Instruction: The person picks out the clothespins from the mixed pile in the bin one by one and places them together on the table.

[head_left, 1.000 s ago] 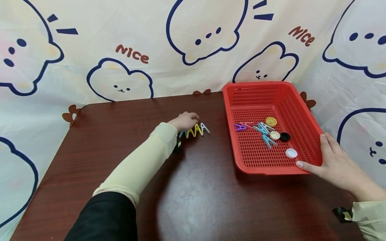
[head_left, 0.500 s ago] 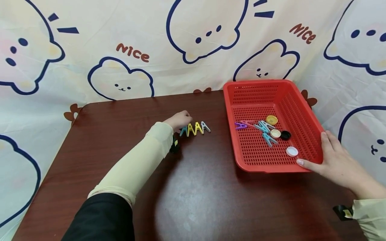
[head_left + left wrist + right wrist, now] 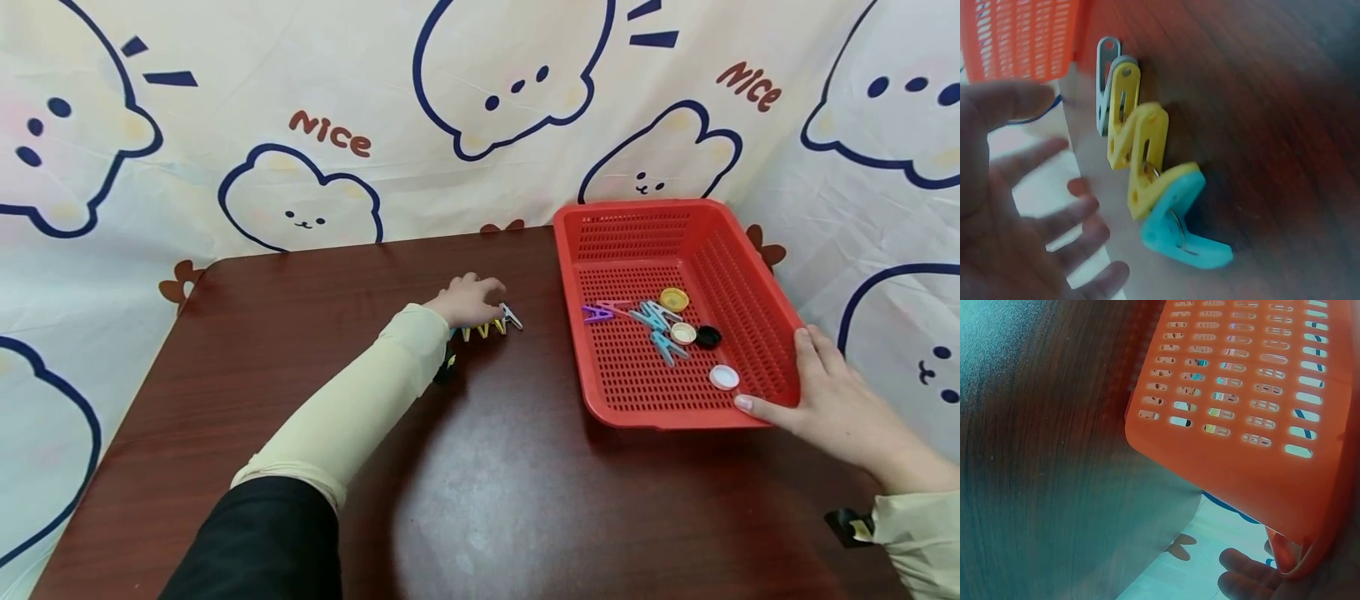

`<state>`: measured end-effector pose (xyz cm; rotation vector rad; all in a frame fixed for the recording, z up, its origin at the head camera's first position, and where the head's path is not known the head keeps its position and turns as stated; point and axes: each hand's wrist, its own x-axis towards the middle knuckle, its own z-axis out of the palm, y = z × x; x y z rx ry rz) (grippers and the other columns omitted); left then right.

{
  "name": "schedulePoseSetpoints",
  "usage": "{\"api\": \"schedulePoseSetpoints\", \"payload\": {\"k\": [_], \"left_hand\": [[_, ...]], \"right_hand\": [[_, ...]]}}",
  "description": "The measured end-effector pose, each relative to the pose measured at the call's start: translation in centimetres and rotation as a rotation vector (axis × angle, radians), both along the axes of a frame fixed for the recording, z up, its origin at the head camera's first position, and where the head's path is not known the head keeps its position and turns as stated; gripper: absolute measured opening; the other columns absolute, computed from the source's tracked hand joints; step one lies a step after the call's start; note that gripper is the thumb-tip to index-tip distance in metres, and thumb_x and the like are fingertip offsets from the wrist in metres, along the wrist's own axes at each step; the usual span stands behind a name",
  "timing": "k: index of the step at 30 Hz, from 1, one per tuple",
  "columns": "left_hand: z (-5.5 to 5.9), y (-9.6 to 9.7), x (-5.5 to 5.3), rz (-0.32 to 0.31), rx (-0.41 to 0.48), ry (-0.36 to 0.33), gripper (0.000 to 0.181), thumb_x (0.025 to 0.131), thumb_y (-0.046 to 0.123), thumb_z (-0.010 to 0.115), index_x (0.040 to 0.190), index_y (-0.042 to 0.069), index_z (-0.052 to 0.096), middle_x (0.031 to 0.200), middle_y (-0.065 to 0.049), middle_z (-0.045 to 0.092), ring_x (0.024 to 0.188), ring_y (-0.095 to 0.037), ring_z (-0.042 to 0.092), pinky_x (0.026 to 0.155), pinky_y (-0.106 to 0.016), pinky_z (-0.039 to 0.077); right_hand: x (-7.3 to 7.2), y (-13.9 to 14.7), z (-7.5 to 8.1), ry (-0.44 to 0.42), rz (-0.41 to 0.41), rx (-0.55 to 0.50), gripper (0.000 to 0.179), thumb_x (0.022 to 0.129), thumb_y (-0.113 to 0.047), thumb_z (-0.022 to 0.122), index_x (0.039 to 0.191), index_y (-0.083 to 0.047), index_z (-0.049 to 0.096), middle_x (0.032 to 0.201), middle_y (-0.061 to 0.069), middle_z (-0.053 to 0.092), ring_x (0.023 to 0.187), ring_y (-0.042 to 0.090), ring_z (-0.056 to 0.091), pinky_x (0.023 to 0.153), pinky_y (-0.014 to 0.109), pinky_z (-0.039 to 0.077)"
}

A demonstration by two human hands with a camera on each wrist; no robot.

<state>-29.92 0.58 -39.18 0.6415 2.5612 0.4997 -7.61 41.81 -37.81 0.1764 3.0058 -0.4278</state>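
My left hand (image 3: 468, 302) is over a short row of clothespins on the table, its fingers spread and nothing held. In the left wrist view the row runs from a blue clothespin (image 3: 1175, 228) through two yellow clothespins (image 3: 1152, 147) to a grey-white clothespin (image 3: 1107, 72), all standing close together. From the head, the hand covers most of the row; the grey-white one shows at its right end. My right hand (image 3: 847, 408) grips the near right corner of a red plastic basket (image 3: 573, 317), thumb over the rim and fingers along the outer side.
Inside the basket lie a purple clothespin (image 3: 597, 314), a pink clothespin (image 3: 615, 304), several blue and whitish ones, a yellow cap (image 3: 674, 300), a cream cap (image 3: 683, 333), a black cap (image 3: 707, 337) and a white cap (image 3: 724, 377). A printed cloth (image 3: 450, 192) hangs behind the brown table (image 3: 495, 500).
My left hand drew back to the left, uncovering the row, then moved right over it again with its fingers opening. My right hand and the basket stay in place.
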Motion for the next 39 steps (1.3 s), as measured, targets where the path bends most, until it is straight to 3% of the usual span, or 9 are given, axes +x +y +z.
{"api": "schedulePoseSetpoints", "payload": {"k": [4,7,11,15,19,23,30,34,39], "left_hand": [[0.0,0.8,0.1,-0.134,-0.075,0.014,0.051,0.103,0.029,0.057,0.153,0.027,0.05,0.162,-0.017,0.026,0.149,-0.04,0.021,0.116,-0.06,0.021],[0.0,1.0,0.2,-0.19,-0.1,-0.007,0.048,0.102,0.028,0.056,0.149,0.029,0.055,0.164,-0.014,0.024,0.15,-0.04,0.017,0.115,-0.06,0.019],[0.0,1.1,0.2,-0.209,-0.108,-0.027,0.043,0.103,0.028,0.056,0.146,0.029,0.059,0.165,-0.012,0.023,0.151,-0.04,0.015,0.116,-0.061,0.017],[0.0,0.9,0.1,-0.17,-0.055,-0.037,0.046,0.104,0.028,0.055,0.15,0.028,0.053,0.165,-0.014,0.023,0.151,-0.04,0.017,0.117,-0.063,0.015],[-0.1,0.5,-0.2,-0.055,0.105,-0.059,0.049,0.109,0.029,0.048,0.156,0.02,0.044,0.164,-0.019,0.021,0.153,-0.041,0.015,0.119,-0.061,0.017],[-0.2,-0.2,-0.8,0.137,0.339,-0.086,0.052,0.112,0.033,0.041,0.158,0.01,0.037,0.165,-0.023,0.019,0.154,-0.039,0.015,0.12,-0.054,0.022],[-0.4,-1.6,-2.2,0.452,0.702,-0.193,0.055,0.112,0.043,0.038,0.159,0.015,0.033,0.166,-0.007,0.026,0.153,-0.027,0.024,0.121,-0.05,0.024],[-0.2,-1.9,-2.7,0.542,0.841,-0.266,0.055,0.112,0.043,0.038,0.159,0.016,0.032,0.165,-0.009,0.027,0.153,-0.026,0.021,0.122,-0.051,0.019],[0.0,-1.7,-2.8,0.607,1.009,-0.327,0.057,0.111,0.042,0.038,0.16,0.014,0.029,0.16,-0.018,0.031,0.149,-0.032,0.026,0.12,-0.053,0.022]], "right_hand": [[0.0,0.1,-0.1,-0.007,0.01,-0.006,0.128,0.09,-0.057,0.073,0.154,0.015,-0.011,0.152,0.047,0.002,0.124,0.068,0.023,0.087,0.083,0.037],[0.0,0.2,-0.1,-0.005,0.014,-0.01,0.127,0.09,-0.057,0.073,0.154,0.015,-0.011,0.153,0.047,0.001,0.125,0.068,0.022,0.089,0.084,0.035],[0.0,0.2,0.0,-0.001,0.009,-0.012,0.128,0.09,-0.056,0.073,0.155,0.014,-0.012,0.153,0.047,0.0,0.124,0.067,0.022,0.087,0.083,0.037],[0.0,0.1,0.1,-0.002,0.0,-0.007,0.128,0.09,-0.057,0.073,0.155,0.014,-0.012,0.153,0.046,0.0,0.124,0.067,0.022,0.087,0.083,0.037],[0.0,0.0,0.1,-0.001,0.004,-0.005,0.128,0.09,-0.057,0.073,0.155,0.014,-0.012,0.153,0.047,0.001,0.124,0.068,0.022,0.088,0.083,0.036],[0.0,0.1,0.1,-0.003,0.006,-0.007,0.128,0.09,-0.057,0.073,0.155,0.014,-0.012,0.153,0.047,0.001,0.124,0.068,0.022,0.088,0.083,0.036],[0.0,0.2,0.1,-0.011,0.005,-0.006,0.128,0.09,-0.058,0.072,0.154,0.014,-0.012,0.154,0.046,0.0,0.126,0.068,0.021,0.09,0.084,0.035],[0.0,0.3,0.0,-0.015,0.008,-0.006,0.129,0.09,-0.059,0.072,0.154,0.014,-0.013,0.154,0.047,-0.001,0.126,0.069,0.021,0.09,0.084,0.034],[0.0,0.3,0.0,-0.012,0.02,-0.009,0.128,0.091,-0.059,0.071,0.155,0.013,-0.012,0.155,0.046,-0.002,0.127,0.068,0.021,0.089,0.083,0.036]]}}
